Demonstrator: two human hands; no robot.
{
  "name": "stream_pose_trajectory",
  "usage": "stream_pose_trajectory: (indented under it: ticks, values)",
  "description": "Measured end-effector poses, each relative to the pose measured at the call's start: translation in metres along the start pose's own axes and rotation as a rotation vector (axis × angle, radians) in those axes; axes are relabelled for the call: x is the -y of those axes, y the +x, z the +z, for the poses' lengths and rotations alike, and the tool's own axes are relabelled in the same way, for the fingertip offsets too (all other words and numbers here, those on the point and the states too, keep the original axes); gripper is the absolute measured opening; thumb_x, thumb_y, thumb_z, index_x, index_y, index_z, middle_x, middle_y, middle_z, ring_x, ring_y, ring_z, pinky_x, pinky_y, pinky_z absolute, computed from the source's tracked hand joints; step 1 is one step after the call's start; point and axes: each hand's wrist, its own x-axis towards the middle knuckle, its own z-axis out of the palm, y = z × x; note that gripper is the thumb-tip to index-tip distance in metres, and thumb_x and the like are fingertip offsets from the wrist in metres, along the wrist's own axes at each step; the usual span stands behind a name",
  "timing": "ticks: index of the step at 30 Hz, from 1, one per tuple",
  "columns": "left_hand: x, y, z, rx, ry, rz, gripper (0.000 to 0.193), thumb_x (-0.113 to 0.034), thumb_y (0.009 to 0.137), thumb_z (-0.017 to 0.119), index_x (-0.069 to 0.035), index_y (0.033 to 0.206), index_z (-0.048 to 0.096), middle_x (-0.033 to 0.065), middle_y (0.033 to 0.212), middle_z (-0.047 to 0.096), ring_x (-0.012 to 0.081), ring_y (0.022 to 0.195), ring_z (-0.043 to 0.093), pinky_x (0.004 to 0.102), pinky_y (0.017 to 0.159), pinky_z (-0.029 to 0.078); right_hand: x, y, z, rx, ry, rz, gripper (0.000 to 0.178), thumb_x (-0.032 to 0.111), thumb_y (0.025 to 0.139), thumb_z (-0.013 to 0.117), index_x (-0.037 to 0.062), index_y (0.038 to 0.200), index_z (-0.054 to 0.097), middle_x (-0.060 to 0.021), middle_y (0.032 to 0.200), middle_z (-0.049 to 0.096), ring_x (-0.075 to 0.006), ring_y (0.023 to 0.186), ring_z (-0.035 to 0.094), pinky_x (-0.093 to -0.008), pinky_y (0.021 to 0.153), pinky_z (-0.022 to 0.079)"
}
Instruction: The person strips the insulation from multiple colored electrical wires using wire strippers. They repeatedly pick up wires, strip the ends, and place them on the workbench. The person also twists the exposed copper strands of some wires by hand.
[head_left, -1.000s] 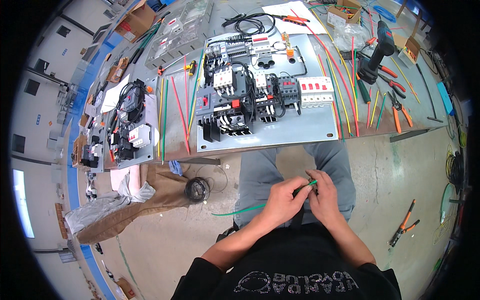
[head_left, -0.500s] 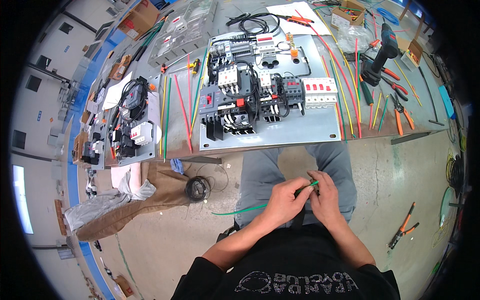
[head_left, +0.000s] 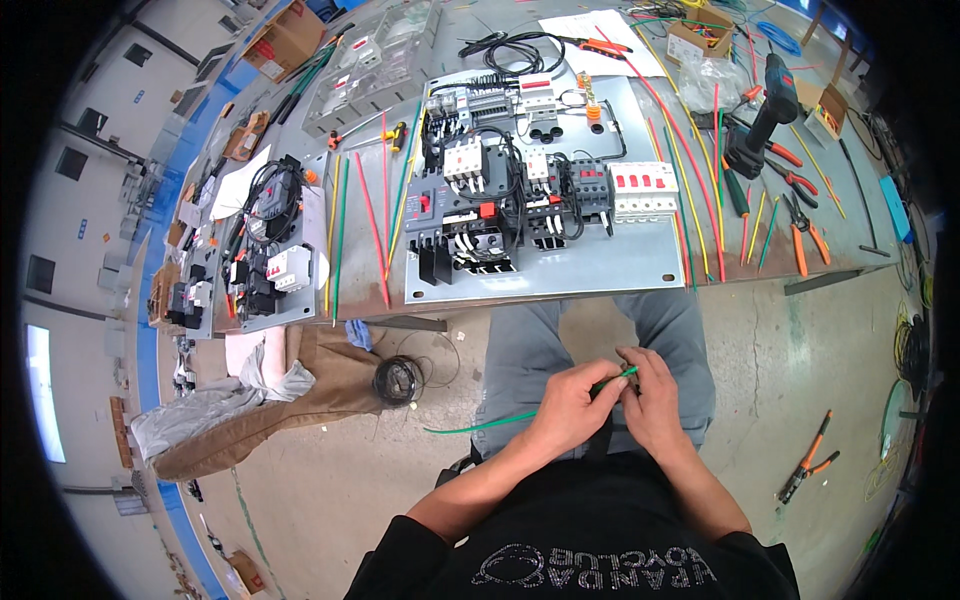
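A thin green wire (head_left: 488, 425) runs between my two hands above my lap. Its long tail hangs out to the left past my left wrist. My left hand (head_left: 573, 408) is closed on the wire, thumb and forefinger pinching close to its end. Against those fingertips, my right hand (head_left: 655, 402) is closed around the tip of the same wire. Something small and dark shows between the fingers there, too hidden to name. Beyond my knees, a grey metal mounting plate (head_left: 560, 272) bearing breakers, contactors and black wiring lies on the workbench.
Red, yellow and green strands flank the plate. At the bench's right are a cordless drill (head_left: 768, 120) and orange-handled pliers (head_left: 803, 235). Another orange-handled tool (head_left: 808, 458) lies on the floor. A black wire coil (head_left: 397, 381) lies left, near another person's brown-trousered leg (head_left: 250, 425).
The view has shifted slightly, so the bench sits a little further right and lower. My hands keep nearly the same hold on the green wire.
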Motion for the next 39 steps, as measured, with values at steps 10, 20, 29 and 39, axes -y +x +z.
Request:
stream_pose_trajectory:
  ticks: [10,20,29,39]
  values:
    - [0.007,-0.001,0.002,0.004,0.007,-0.011,0.015,-0.008,0.099,0.075,0.000,0.111,0.073,0.0130,0.093,0.075,0.0181,0.079,0.070,0.0339,0.072,0.056,-0.003,0.000,0.001,-0.002,-0.014,-0.001,0.048,-0.006,0.084,0.067,0.0019,0.131,0.068,-0.0212,0.123,0.068,-0.0436,0.112,0.067,-0.0469,0.094,0.056]
    - [0.017,-0.010,-0.012,-0.071,0.001,-0.040,0.023,-0.010,0.099,0.078,0.000,0.119,0.073,0.0111,0.099,0.077,0.0161,0.086,0.074,0.0314,0.078,0.059,-0.007,-0.001,0.000,0.024,0.022,0.005,0.046,-0.004,0.082,0.073,0.0034,0.127,0.067,-0.0194,0.120,0.067,-0.0428,0.110,0.067,-0.0483,0.093,0.056]
    - [0.018,-0.005,-0.131,-0.697,0.161,0.083,0.013,-0.009,0.101,0.072,0.002,0.108,0.073,0.0059,0.091,0.070,0.0120,0.080,0.066,0.0276,0.073,0.053,-0.007,-0.002,0.002,0.035,0.071,0.045,0.043,-0.005,0.083,0.073,0.0039,0.125,0.067,-0.0175,0.118,0.068,-0.0414,0.109,0.067,-0.0473,0.092,0.056]
    - [0.063,0.110,-0.310,-0.551,0.738,-0.160,0.046,-0.020,0.090,0.077,0.004,0.129,0.071,0.0203,0.110,0.077,0.0310,0.092,0.079,0.0422,0.078,0.060,-0.004,-0.008,0.001,0.018,0.066,-0.029,0.038,0.000,0.085,0.073,0.0040,0.123,0.067,-0.0183,0.114,0.068,-0.0408,0.105,0.067,-0.0480,0.088,0.056]
